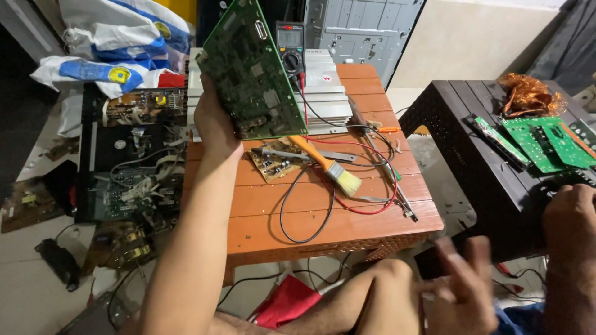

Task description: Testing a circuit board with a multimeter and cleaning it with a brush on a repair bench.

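while the left hand [214, 121] grips a green circuit board [251, 71], the right hand [462, 291] hangs open.

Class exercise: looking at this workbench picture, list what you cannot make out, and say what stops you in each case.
- Right hand, head view: motion blur smears the fingers; open or closed is unclear.
- Circuit board in the left hand: top corner cut by the frame edge; parts too small to identify.
- Meter: left side hidden behind the board; screen too small.
- Another person's hand: cut off by the right edge.
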